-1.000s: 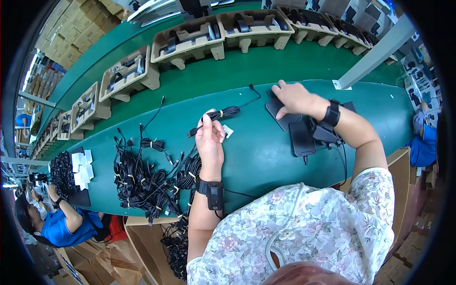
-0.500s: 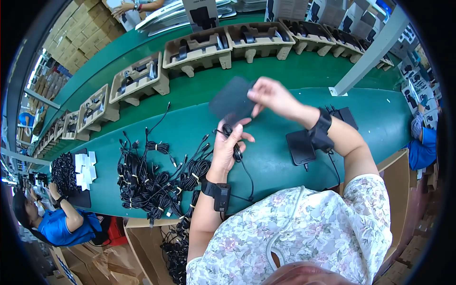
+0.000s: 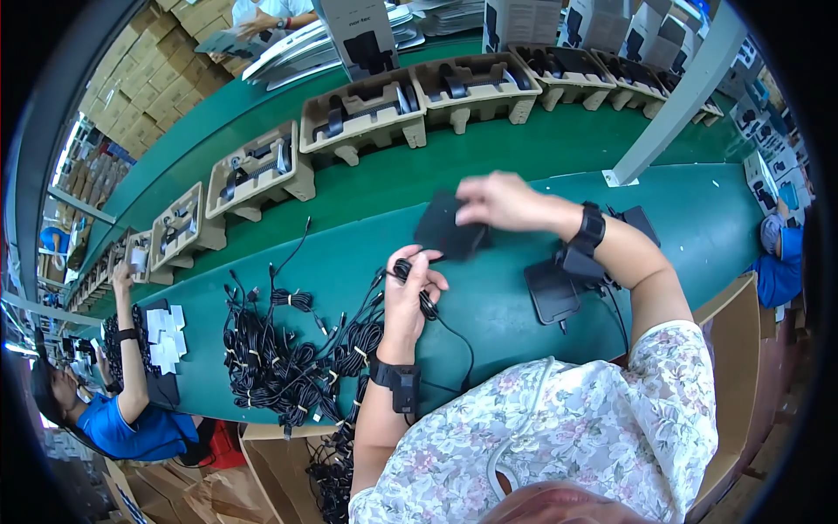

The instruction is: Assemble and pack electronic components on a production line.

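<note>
In my left hand (image 3: 408, 293) is a bundled black cable (image 3: 426, 303), its loose end trailing down toward my shirt. My right hand (image 3: 506, 203) grips a flat black square pad (image 3: 447, 229) by its right edge, just above and right of the left hand. The pad is slightly blurred. Under my right wrist, another flat black square device (image 3: 552, 293) lies on the green table (image 3: 489, 327). A pile of bundled black cables (image 3: 271, 354) spreads over the table left of my left hand.
Beige molded trays (image 3: 358, 113) holding black parts line the far belt. A grey metal post (image 3: 672, 105) rises at right. An open cardboard box (image 3: 279, 454) with more cables stands below the table edge. A co-worker in blue (image 3: 131, 419) sits at left.
The pad in my right hand has moved right and down, and that hand has lowered a little. My left hand keeps its cable. At left, the co-worker's arm has reached up toward the trays.
</note>
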`<state>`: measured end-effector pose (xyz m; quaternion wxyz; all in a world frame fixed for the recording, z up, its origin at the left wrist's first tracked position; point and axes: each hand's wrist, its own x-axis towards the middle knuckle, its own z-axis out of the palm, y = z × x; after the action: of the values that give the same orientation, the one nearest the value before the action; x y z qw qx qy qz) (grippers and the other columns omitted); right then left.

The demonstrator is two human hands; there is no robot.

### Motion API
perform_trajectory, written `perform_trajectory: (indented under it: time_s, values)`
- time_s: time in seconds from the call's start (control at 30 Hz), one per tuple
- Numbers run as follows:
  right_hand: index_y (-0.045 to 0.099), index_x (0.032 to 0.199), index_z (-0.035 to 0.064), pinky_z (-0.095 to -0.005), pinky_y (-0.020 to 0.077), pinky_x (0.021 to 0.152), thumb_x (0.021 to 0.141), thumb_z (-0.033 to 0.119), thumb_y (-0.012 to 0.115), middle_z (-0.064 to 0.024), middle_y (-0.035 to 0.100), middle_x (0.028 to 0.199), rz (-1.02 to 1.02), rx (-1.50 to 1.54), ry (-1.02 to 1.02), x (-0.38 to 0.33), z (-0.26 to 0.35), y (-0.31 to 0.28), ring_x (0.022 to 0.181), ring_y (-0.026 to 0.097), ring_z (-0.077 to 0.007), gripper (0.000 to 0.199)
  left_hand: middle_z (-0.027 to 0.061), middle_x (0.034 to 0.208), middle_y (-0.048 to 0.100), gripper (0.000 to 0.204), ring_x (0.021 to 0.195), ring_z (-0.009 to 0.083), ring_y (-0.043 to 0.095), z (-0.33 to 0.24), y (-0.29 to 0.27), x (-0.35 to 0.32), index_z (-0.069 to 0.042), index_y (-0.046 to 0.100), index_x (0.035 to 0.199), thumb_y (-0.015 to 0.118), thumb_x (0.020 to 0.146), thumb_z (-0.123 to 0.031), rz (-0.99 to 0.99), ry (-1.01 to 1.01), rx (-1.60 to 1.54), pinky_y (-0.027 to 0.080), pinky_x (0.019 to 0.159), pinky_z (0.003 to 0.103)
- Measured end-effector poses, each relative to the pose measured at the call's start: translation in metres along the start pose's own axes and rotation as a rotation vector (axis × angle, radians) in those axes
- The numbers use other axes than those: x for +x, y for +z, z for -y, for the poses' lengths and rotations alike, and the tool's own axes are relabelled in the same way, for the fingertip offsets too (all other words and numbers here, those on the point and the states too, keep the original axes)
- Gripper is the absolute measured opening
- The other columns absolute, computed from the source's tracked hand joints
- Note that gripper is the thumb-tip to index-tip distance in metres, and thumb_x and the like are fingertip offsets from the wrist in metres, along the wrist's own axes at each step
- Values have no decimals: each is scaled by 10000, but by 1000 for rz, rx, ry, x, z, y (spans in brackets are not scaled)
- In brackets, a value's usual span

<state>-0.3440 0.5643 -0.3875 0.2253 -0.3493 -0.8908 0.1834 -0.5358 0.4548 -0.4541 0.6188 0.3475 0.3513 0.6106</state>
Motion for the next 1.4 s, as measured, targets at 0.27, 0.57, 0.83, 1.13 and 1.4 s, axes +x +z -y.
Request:
perform_trajectory:
  time_s: [0.27, 0.57, 0.83, 1.13, 1.4]
  values:
    - [598, 869, 31, -251, 427, 604, 840, 267, 597, -32, 606, 763, -812, 399, 159, 90, -134, -120, 692, 531, -95, 238, 124, 962, 563, 313, 804, 178, 541, 3, -9, 2, -9, 409, 1175, 502, 899, -126, -44, 158, -197, 438, 726, 299]
    - [589, 1019, -19, -336, 443, 770, 838, 310, 578, -176, 628, 916, -672, -170, 529, 116, -172, -145, 843, 593, -283, 375, 138, 1028, 555, 326, 876, 200, 549, -11, -20, -7, -24, 390, 1208, 484, 907, -104, -11, 134, -239, 432, 845, 330]
    - [614, 953, 13, -391, 443, 823, 808, 343, 587, -183, 618, 954, -559, -600, 556, 109, -134, -121, 936, 573, -331, 361, 155, 1083, 541, 326, 976, 228, 551, -11, -25, -10, -5, 417, 1186, 507, 898, -128, 16, 138, -193, 455, 858, 348]
    - [555, 1000, 33, -279, 457, 742, 862, 236, 583, -49, 604, 871, 76, 278, -122, 74, 28, 11, 850, 554, -120, 247, 145, 1132, 525, 297, 1062, 228, 519, -21, -24, -18, -6, 437, 1177, 497, 898, -88, -3, 240, -214, 416, 928, 349]
    - [441, 1138, 6, -282, 465, 748, 887, 231, 552, -51, 587, 938, 349, 703, -96, 22, 84, 78, 856, 553, -129, 355, 112, 1164, 509, 317, 1105, 181, 472, -17, -30, -15, -15, 450, 1198, 509, 895, -89, -57, 339, -119, 383, 951, 311]
